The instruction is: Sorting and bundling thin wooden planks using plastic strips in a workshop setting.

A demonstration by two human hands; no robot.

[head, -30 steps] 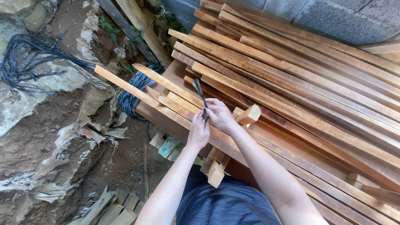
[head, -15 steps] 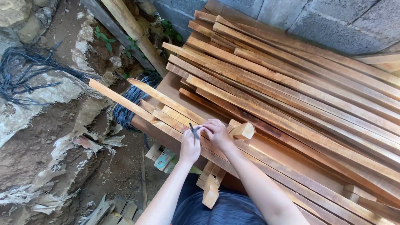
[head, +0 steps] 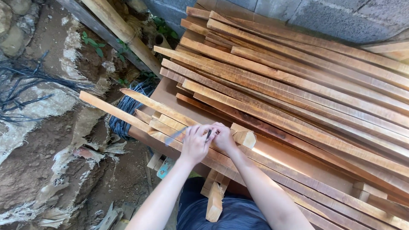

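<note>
Grey block wall and bare dirt are framing a desk [head: 294, 159] stacked with long pale wooden slats [head: 298, 85]. Both hands are meeting over the slats nearest the body: the left hand [head: 195, 144] is curling loosely around a thin dark metal blade [head: 175, 135] pointing away to its left, while the right hand [head: 222, 137] is closing beside it, fingertips touching the same tool near a short wooden block [head: 245, 137]. With the hands so close, a slip could nick a finger. A coil of dark wire [head: 128, 106] is lying beyond the left hand.
</note>
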